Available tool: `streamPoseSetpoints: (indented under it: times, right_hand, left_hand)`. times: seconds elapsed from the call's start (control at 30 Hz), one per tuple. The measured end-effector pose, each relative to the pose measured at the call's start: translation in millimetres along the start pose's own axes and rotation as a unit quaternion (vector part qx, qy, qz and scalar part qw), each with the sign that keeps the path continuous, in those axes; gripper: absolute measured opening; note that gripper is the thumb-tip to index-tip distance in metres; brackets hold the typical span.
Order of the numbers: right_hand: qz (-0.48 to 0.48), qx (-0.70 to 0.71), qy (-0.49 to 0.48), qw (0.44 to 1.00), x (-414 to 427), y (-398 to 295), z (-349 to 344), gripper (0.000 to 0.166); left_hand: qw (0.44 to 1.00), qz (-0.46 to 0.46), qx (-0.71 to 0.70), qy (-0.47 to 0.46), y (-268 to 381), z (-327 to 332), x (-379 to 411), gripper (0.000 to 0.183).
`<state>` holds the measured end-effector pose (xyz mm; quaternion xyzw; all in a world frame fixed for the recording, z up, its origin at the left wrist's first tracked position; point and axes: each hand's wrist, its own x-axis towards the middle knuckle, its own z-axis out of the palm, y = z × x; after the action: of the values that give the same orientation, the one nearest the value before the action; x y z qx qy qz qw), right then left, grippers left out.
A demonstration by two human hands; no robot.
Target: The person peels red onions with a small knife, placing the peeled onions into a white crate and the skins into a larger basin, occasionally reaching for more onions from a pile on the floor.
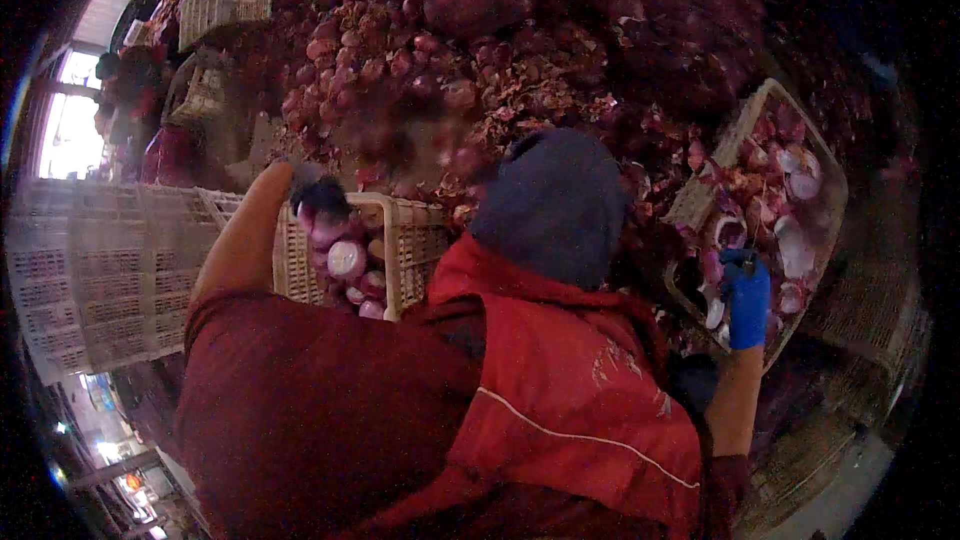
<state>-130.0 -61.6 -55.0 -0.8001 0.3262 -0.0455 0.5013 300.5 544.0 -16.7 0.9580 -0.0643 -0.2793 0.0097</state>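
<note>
My left hand (pixel 322 197), in a dark glove and blurred, is over a pale plastic crate (pixel 386 255). Right beneath its fingers is a red onion (pixel 330 231); whether they grip it is unclear. A cut onion (pixel 346 260) with a white face lies just below, among several others. On the right, my right hand (pixel 746 304) wears a blue glove and reaches into a second crate (pixel 841 187). Its fingers look curled, with something small and dark at them. A cut red onion (pixel 729 232) lies just beyond the fingertips, near a whitish onion (pixel 795 247).
A large heap of red onions (pixel 367 64) and loose dry skins (pixel 517 116) spreads ahead. A latticed crate (pixel 112 270) stands far left, and another crate (pixel 232 0) is at the upper left. Dark blue cloth (pixel 555 202) and a red apron (pixel 570 382) occupy the middle.
</note>
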Motion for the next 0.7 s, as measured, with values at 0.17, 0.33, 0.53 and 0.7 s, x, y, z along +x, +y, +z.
streamPoseSetpoints:
  times: [0.17,0.33,0.53,0.7]
  right_hand:
    - [0.055,0.09,0.023,0.994,13,-9,43,0.023]
    - [0.043,-0.094,-0.025,0.994,4,-22,69,0.03]
    - [0.008,-0.242,-0.01,0.97,-12,-42,82,0.023]
    - [0.135,-0.2,-0.105,0.965,5,-28,77,0.027]
  left_hand:
    - [0.999,0.034,-0.014,-0.033,-3,42,40,0.04]
    - [0.991,0.108,-0.071,-0.043,81,109,128,0.043]
    - [0.999,0.018,-0.04,0.021,151,187,259,0.05]
    - [1.0,-0.02,-0.007,0.02,108,248,376,0.065]
